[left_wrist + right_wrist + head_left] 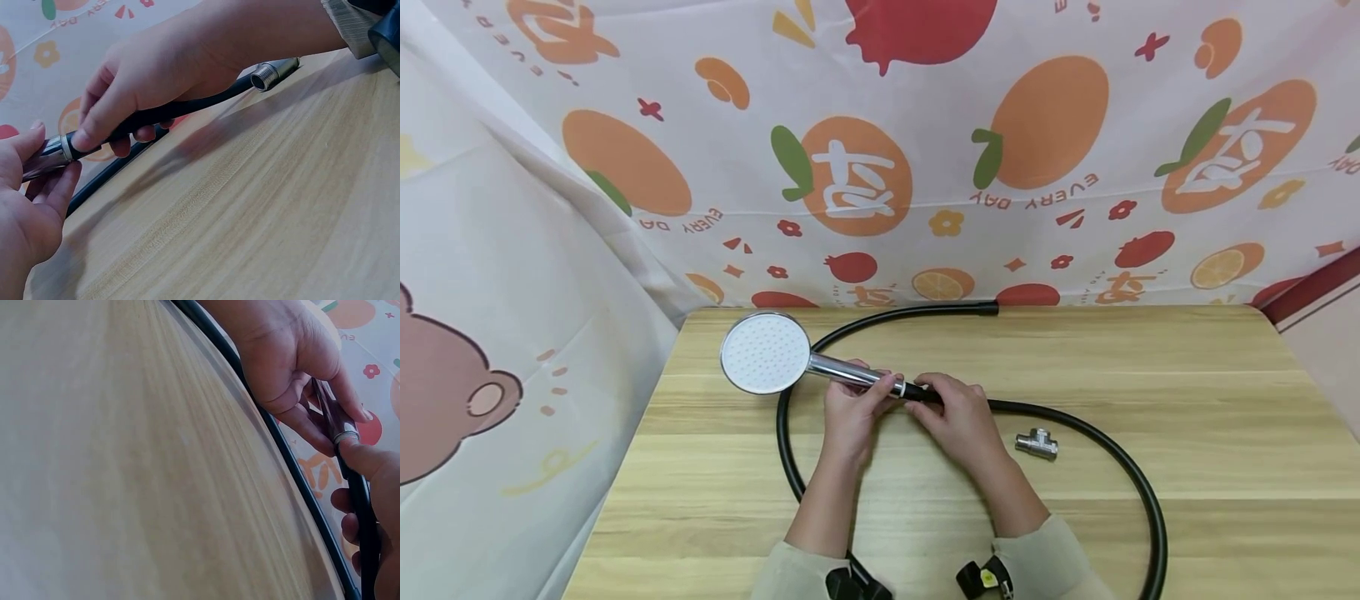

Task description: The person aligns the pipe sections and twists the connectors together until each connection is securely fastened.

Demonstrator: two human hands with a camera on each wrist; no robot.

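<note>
I see both forearms [827,504] angle inward over the bench [1225,400]: the left hand [852,417] has its fingers wrapped snugly around the handle of the shower head [765,353], while the right hand [958,417] curls round the black hose [1045,411] at the handle's end, near the tee fitting [1037,444].

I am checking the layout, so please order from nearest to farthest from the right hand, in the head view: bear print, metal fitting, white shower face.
1. Metal fitting: right of the right hand.
2. White shower face: to its left.
3. Bear print: at the far left.
</note>
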